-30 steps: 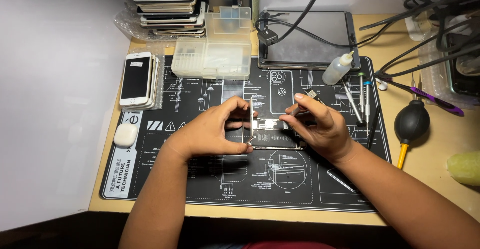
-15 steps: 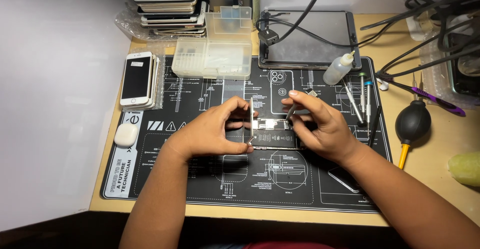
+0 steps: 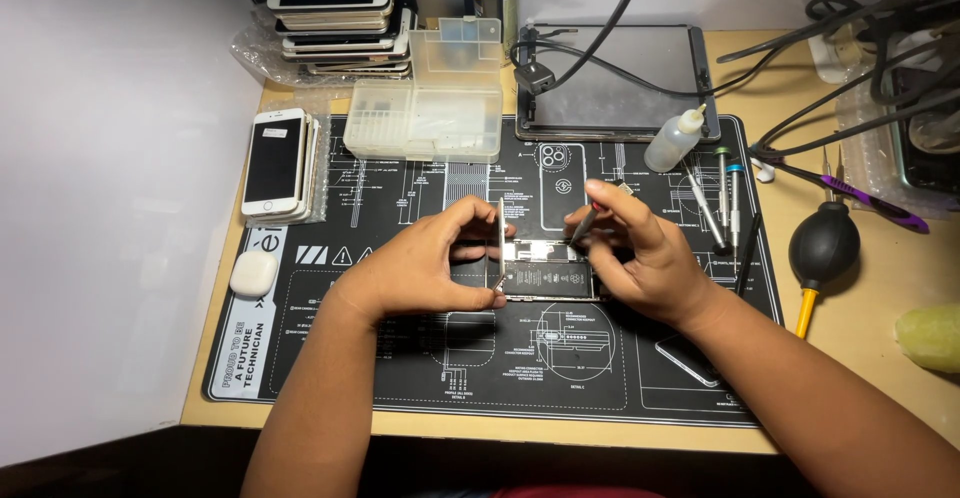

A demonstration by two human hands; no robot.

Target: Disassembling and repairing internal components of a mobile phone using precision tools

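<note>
An opened phone [image 3: 548, 270] lies in the middle of the black work mat [image 3: 400, 358], its battery and boards showing. Its screen panel [image 3: 499, 243] stands upright at the phone's left edge, and my left hand [image 3: 425, 263] holds that panel by thumb and fingers. My right hand [image 3: 640, 253] grips a thin dark tool [image 3: 583, 226] with its tip down on the phone's upper inside part. Both wrists rest on the mat.
Stacks of phones [image 3: 335, 8] stand at the back left and another pile [image 3: 280, 163] at the mat's left. A clear parts box [image 3: 430, 108], a tablet [image 3: 615, 83], a squeeze bottle [image 3: 675, 140], screwdrivers [image 3: 722, 198], a black air blower [image 3: 822, 248] and cables [image 3: 880, 48] surround the mat.
The right hand has shifted slightly and its tool tip now sits on the phone's upper part. The left hand keeps the panel upright.
</note>
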